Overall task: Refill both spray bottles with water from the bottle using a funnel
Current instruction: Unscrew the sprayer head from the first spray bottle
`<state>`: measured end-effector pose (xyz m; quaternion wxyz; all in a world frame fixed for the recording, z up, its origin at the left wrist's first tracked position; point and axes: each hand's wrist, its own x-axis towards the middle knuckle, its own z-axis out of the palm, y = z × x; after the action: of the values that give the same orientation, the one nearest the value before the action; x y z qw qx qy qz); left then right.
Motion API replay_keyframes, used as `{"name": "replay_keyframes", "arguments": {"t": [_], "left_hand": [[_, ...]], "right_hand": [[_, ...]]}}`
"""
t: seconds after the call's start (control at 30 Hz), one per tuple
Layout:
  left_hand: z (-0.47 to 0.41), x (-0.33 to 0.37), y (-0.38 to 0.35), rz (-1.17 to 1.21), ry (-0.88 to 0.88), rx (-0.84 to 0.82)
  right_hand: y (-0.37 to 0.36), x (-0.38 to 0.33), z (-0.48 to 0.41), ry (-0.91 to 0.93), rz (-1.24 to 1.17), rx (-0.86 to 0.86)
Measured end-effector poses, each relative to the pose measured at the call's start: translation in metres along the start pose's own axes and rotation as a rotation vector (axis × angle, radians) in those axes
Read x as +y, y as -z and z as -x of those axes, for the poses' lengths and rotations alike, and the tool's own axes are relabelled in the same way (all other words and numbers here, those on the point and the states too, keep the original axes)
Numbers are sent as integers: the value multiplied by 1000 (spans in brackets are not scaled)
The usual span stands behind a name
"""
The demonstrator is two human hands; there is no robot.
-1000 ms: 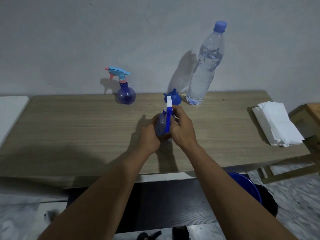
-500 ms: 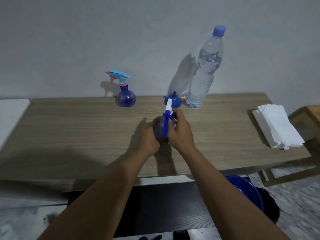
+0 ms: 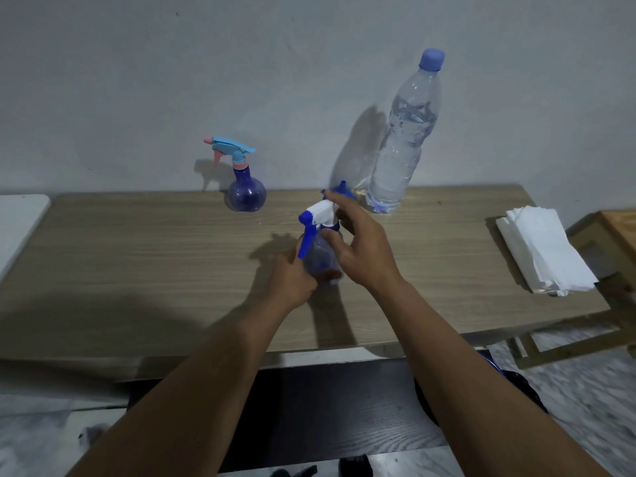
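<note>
A small blue spray bottle (image 3: pixel 320 258) with a white and blue trigger head (image 3: pixel 318 214) stands mid-table. My left hand (image 3: pixel 292 275) grips its round body. My right hand (image 3: pixel 358 244) holds the spray head, thumb at the neck and fingers over the top. The nozzle points left. A second spray bottle (image 3: pixel 247 191) with a light blue and pink head stands at the back by the wall. Behind my right hand a blue funnel (image 3: pixel 342 189) lies mostly hidden. A tall clear water bottle (image 3: pixel 401 149) with a blue cap stands capped beside it.
The wooden table (image 3: pixel 137 263) runs against a grey wall. A stack of white paper towels (image 3: pixel 543 249) lies at its right end. A blue basin (image 3: pixel 488 359) sits on the floor under the front edge. A wooden stool (image 3: pixel 616 228) is at far right.
The spray head has turned: its trigger faced me before, and the nozzle now points left. My right hand has shifted its hold over the head. The camera has tilted slightly.
</note>
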<state>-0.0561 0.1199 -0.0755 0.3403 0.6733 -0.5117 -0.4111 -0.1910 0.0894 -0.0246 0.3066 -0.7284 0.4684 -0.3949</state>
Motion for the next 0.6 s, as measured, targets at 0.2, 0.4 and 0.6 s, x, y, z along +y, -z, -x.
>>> {"name": "replay_keyframes", "arguments": {"t": [0.2,0.4,0.6], "left_hand": [[-2,5,2,13,-14,-46],[0,5,3,-88,-50,-22],[-9,4,-4,-10,-32,16]], "right_hand": [[2,-4,-2,13,33,54],[18,-33,-19,35,-26,145],[56,-76,-37,29,-25,263]]}}
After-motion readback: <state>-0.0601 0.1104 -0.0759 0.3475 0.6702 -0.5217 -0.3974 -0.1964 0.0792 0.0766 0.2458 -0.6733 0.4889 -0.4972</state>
